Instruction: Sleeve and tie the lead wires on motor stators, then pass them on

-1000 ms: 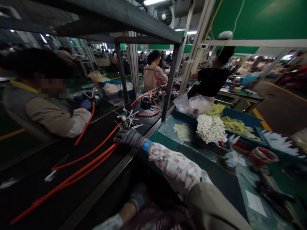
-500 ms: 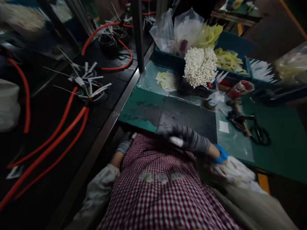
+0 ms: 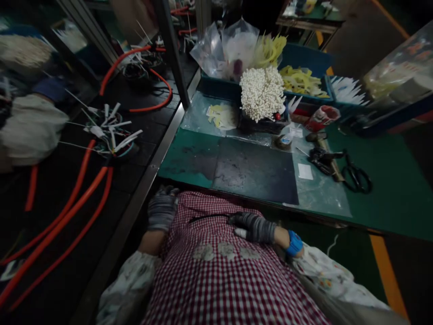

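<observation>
My right hand (image 3: 255, 227), in a grey striped glove with a pale thumb tip, lies on the red-and-white checked apron (image 3: 219, 284) over my lap. Its fingers stretch to the left, thumb apart from them. Just beyond its fingertips runs a thin black line (image 3: 208, 217) on the apron; whether it is a pocket edge or a cord I cannot tell. My left hand (image 3: 163, 209), also gloved, is beside the apron, close to the metal rail (image 3: 154, 167). Dark shadow blurs its fingertips, and I see nothing clearly held there.
Ahead is a green bench (image 3: 189, 155) with a dark mat (image 3: 253, 169). Toward its back stand a bundle of white-tipped pieces (image 3: 262, 92) and blue bins (image 3: 304, 58). Scissors (image 3: 356, 176) lie right. Orange cables (image 3: 79, 203) and a co-worker's sleeve (image 3: 32, 128) are left.
My right hand has dropped from the bench's front edge onto my lap. My left hand shows lower and further left. The co-worker's sleeve has come into view; the camera view has shifted.
</observation>
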{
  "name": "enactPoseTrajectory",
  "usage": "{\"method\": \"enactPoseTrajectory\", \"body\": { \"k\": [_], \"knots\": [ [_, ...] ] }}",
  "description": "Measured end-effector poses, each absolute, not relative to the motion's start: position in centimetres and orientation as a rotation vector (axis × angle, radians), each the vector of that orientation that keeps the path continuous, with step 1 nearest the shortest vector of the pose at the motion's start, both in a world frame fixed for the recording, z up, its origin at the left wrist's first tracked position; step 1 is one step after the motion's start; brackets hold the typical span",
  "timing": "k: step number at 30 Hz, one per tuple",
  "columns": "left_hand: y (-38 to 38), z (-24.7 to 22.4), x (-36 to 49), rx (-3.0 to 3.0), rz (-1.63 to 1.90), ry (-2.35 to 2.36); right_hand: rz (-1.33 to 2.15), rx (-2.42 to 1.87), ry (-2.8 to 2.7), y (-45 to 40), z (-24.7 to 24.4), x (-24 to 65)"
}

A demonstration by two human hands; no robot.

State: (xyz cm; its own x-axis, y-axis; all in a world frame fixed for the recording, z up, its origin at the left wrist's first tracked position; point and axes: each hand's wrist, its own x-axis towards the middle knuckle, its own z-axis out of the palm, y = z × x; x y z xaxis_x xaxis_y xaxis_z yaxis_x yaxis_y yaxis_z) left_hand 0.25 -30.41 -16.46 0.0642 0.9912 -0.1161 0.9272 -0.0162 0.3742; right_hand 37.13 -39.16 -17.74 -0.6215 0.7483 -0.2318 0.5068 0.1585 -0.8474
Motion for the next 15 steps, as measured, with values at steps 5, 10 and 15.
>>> {"method": "enactPoseTrajectory", "body": {
  "k": [5, 10, 15],
  "knots": [
    [-31.5, -16.0, 2.0, 2.074, 0.405, 1.816, 1.484, -1.018, -2.217, -35.7, -12.5, 38.0],
    [-31.0, -17.1, 2.7, 2.145, 0.575, 1.730, 1.248, -0.925, -2.117, -30.5, -8.1, 37.8],
    [-28.4, -16.6, 3.2, 2.350, 0.718, 1.616, 1.063, -0.890, -2.099, -25.3, -7.0, 35.9]
  ]
}}
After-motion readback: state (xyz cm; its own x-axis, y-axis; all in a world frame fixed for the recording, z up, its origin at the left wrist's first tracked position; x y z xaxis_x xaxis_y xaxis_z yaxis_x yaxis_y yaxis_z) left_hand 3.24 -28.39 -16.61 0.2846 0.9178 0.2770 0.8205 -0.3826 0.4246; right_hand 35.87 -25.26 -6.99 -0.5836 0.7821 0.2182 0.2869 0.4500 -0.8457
